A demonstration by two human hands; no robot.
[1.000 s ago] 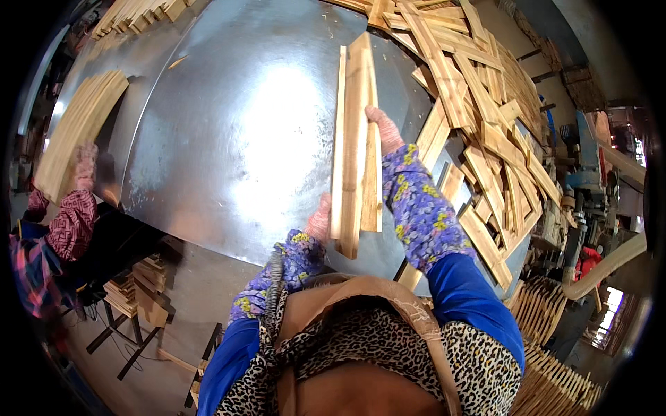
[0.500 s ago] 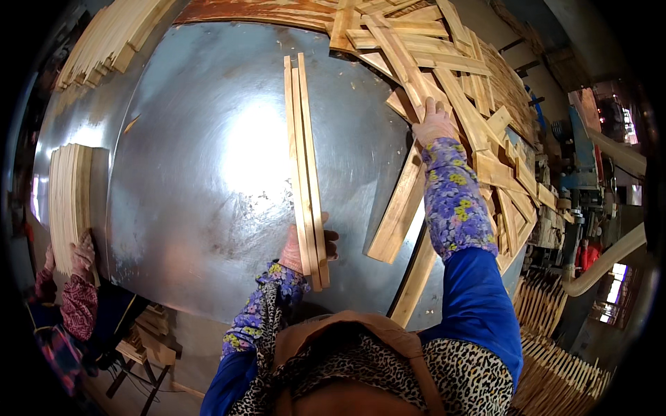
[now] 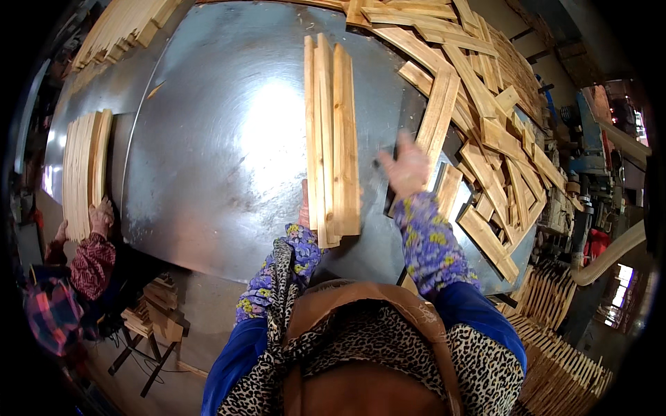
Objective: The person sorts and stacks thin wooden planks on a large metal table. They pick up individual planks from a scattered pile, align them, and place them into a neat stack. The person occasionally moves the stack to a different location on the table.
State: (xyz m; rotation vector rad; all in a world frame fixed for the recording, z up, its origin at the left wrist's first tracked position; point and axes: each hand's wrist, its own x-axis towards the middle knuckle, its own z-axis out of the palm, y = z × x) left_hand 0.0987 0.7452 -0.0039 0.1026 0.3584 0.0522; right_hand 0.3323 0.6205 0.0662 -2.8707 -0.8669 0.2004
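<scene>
In my left hand [image 3: 304, 206] I hold several long wooden slats [image 3: 322, 132] upright side by side; most of the fingers are hidden by the wood. The rightmost slat shows a broader face with small knots. My right hand [image 3: 407, 168], slightly blurred, is empty with thumb and fingers apart. It is over the table between the held slats and a loose heap of wooden slats [image 3: 496, 104]. Nearest to it lies a long slat [image 3: 438, 111] at the heap's left edge.
A shiny metal tabletop [image 3: 201, 173] spreads under the work. On the left, a co-worker's hands [image 3: 100, 218] grip a stack of slats [image 3: 83, 166]. Another slat stack [image 3: 121, 31] lies at the far left. Machinery with a pale hose [image 3: 607, 260] stands at right.
The held bundle has grown by at least one broad slat. My right hand has come away from the heap, toward me and left, and opened. Slats at the heap's near edge have shifted.
</scene>
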